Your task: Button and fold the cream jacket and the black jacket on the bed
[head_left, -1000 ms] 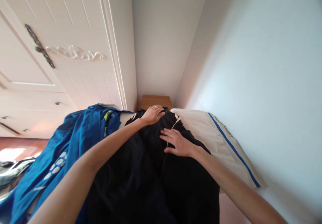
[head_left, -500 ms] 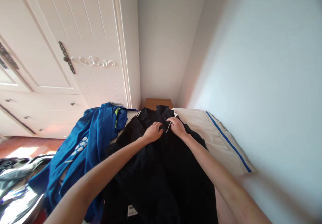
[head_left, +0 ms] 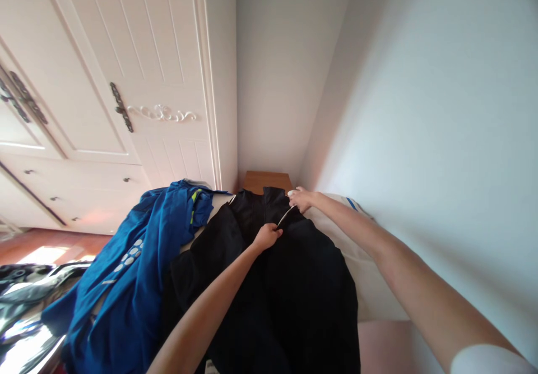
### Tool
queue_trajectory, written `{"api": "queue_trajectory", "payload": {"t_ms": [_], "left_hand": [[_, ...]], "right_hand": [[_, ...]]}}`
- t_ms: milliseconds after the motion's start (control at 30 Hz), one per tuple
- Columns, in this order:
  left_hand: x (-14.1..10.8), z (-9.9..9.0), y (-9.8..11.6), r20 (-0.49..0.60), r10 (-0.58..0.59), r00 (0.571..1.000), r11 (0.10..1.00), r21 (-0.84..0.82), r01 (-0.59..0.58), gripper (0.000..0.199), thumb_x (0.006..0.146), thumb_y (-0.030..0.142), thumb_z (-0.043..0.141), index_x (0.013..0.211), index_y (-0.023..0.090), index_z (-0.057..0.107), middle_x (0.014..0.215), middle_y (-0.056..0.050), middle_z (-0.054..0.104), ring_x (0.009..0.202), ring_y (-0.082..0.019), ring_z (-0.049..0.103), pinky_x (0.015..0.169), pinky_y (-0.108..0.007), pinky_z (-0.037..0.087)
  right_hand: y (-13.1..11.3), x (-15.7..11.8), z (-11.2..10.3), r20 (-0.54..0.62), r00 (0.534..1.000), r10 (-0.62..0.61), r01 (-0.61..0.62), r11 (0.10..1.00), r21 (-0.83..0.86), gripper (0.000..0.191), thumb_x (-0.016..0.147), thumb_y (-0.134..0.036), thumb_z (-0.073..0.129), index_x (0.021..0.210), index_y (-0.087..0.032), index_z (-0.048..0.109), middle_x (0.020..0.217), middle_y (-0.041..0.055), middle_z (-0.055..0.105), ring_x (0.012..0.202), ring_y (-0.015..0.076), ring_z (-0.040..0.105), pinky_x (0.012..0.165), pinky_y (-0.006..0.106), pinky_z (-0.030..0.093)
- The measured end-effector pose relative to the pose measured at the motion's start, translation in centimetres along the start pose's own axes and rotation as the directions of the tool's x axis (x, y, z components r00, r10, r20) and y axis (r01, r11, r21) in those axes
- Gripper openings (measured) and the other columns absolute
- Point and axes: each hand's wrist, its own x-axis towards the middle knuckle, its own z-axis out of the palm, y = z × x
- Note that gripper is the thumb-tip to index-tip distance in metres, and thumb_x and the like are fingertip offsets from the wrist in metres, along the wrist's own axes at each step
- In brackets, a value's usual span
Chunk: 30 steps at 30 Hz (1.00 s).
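A black jacket lies spread out in front of me, its collar at the far end. My left hand is closed, thumb and fingers pinching the lower end of a thin white strip on the jacket's front. Close to the collar's right side, my right hand is closed on the jacket's edge by the strip's upper end. The strip runs taut between both hands. Left of the jacket lies a crumpled blue garment with white spots and a yellow-green patch.
A pale cloth with a blue stripe lies beneath and right of the jacket, against the wall. A white wardrobe stands at left. Behind the collar is a wooden piece. Shiny, blurred items lie at lower left.
My right hand has moved right and farther up to the jacket's edge near the collar. My left hand has come slightly right and nearer, now pinching the white strip.
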Motion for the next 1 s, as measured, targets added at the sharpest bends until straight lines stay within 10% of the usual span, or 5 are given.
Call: {"api": "queue_trajectory", "payload": {"t_ms": [267, 500, 667, 833, 1000], "left_hand": [[-0.6, -0.5, -0.6, -0.01, 0.025, 1.0, 0.999, -0.043, -0.026, 0.043, 0.09, 0.045, 0.055, 0.057, 0.018, 0.048, 0.054, 0.004, 0.043, 0.055, -0.012, 0.047, 0.053, -0.024, 0.03], [-2.7, -1.3, 0.6, -0.117, -0.006, 0.993, 0.938, 0.343, 0.046, 0.043, 0.095, 0.057, 0.046, 0.087, 0.02, 0.066, 0.085, -0.01, 0.07, 0.084, -0.027, 0.068, 0.069, -0.031, 0.045], [-6.2, -5.1, -0.9, -0.15, 0.358, 0.922, 0.814, 0.534, -0.23, 0.042, 0.102, 0.046, 0.037, 0.126, 0.018, 0.057, 0.12, -0.013, 0.067, 0.113, -0.025, 0.062, 0.095, -0.036, 0.047], [-9.3, -7.1, -4.8, -0.085, 0.465, 0.881, 0.704, 0.639, -0.31, 0.056, 0.102, 0.053, 0.031, 0.139, 0.017, 0.052, 0.15, -0.014, 0.048, 0.144, -0.026, 0.037, 0.115, -0.042, 0.033], [-8.9, -4.8, -7.8, -0.021, 0.327, 0.945, 0.722, 0.65, -0.236, 0.067, 0.1, 0.059, 0.027, 0.146, 0.015, 0.047, 0.157, -0.013, 0.038, 0.149, -0.026, 0.027, 0.121, -0.043, 0.022]], "right_hand": [[1.6, 3.0, 0.8, 0.501, 0.821, -0.272, 0.456, 0.841, -0.291, 0.02, 0.069, 0.0, 0.063, 0.062, -0.017, 0.069, 0.076, 0.0065, 0.069, 0.1, 0.0222, 0.053, 0.093, 0.035, 0.03], [2.5, 2.6, 2.6, 0.434, 0.848, -0.303, 0.484, 0.775, -0.406, 0.025, 0.079, -0.002, 0.055, 0.073, -0.018, 0.073, 0.088, 0.0086, 0.074, 0.099, 0.0228, 0.057, 0.089, 0.036, 0.034], [0.9, 0.5, 2.0, 0.276, 0.904, -0.327, 0.415, 0.829, -0.375, 0.036, 0.082, -0.003, 0.048, 0.103, -0.019, 0.073, 0.107, 0.0111, 0.073, 0.106, 0.0257, 0.06, 0.095, 0.041, 0.038], [-1.3, -5.2, 3.9, -0.019, 0.807, -0.591, 0.585, 0.802, -0.12, 0.041, 0.097, -0.027, 0.041, 0.132, -0.021, 0.061, 0.139, 0.0091, 0.059, 0.13, 0.0248, 0.05, 0.11, 0.043, 0.036], [-0.8, -6.1, 7.8, 0.209, 0.942, -0.264, 0.303, 0.934, -0.189, 0.074, 0.097, -0.059, 0.035, 0.153, -0.01, 0.035, 0.159, 0.0173, 0.032, 0.148, 0.0322, 0.027, 0.12, 0.051, 0.023]]}}
